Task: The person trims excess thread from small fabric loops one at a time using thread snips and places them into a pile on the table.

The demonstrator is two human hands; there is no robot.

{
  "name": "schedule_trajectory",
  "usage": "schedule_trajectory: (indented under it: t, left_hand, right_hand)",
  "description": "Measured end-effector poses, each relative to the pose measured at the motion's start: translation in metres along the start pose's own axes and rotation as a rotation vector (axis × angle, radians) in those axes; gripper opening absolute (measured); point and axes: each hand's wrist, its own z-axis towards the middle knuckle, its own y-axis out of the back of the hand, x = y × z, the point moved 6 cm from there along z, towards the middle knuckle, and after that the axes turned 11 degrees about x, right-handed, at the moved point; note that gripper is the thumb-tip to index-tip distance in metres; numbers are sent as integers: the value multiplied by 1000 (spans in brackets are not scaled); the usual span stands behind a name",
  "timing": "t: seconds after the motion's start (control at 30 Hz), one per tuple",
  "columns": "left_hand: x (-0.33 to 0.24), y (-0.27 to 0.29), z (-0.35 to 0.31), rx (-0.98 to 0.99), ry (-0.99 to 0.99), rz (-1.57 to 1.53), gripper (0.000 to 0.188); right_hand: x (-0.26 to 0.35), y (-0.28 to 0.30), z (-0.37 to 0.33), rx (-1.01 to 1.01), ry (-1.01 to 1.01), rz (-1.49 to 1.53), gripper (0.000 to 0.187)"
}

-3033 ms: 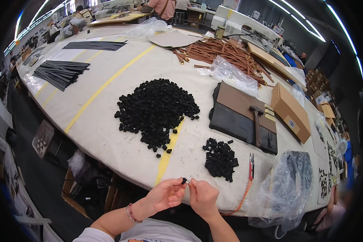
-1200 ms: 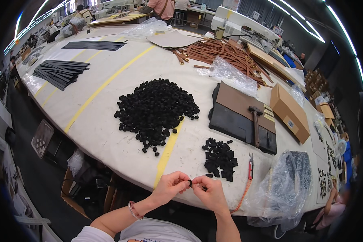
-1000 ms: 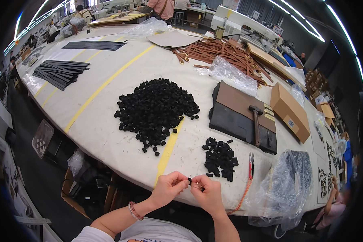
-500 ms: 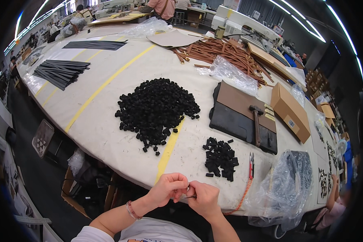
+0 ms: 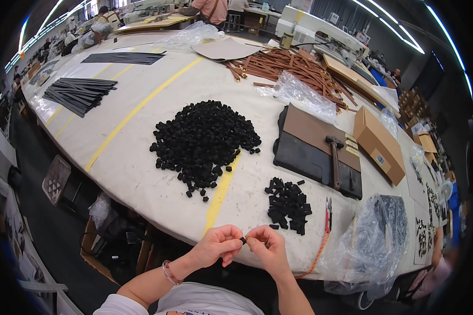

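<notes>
A small black fabric loop sits between my two hands, just off the table's near edge. My left hand, with a beaded bracelet at its wrist, is closed and pinches the loop between thumb and forefinger. From the other side, the thumb and forefinger of my right hand are closed on the loop too. Something thin and dark shows among the right fingers, too small to name. A small pile of flat black pieces lies beyond my right hand. Farther away is a large heap of black loops.
Red-handled snips on an orange cord lie at right, beside clear plastic wrap. A hammer rests on a dark board, near a cardboard box. Brown straps and dark strips lie farther off.
My right hand has turned and its fingers have opened out somewhat. The black loop now shows between my fingertips; the thin metal piece seen earlier under the right fingers is mostly hidden.
</notes>
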Motion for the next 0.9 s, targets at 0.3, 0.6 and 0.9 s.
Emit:
schedule_trajectory:
  t: [0.3,0.6,0.9]
  left_hand:
    - [-14,-8,-4,-22,24,516,7]
    - [-21,-13,-4,-19,63,639,4]
    - [-36,-25,-6,-317,-593,1536,7]
  right_hand:
    - [-1,-7,4,173,-279,366,13]
    - [-14,-14,1,372,-282,526,9]
    - [13,-13,13,20,-1,-316,9]
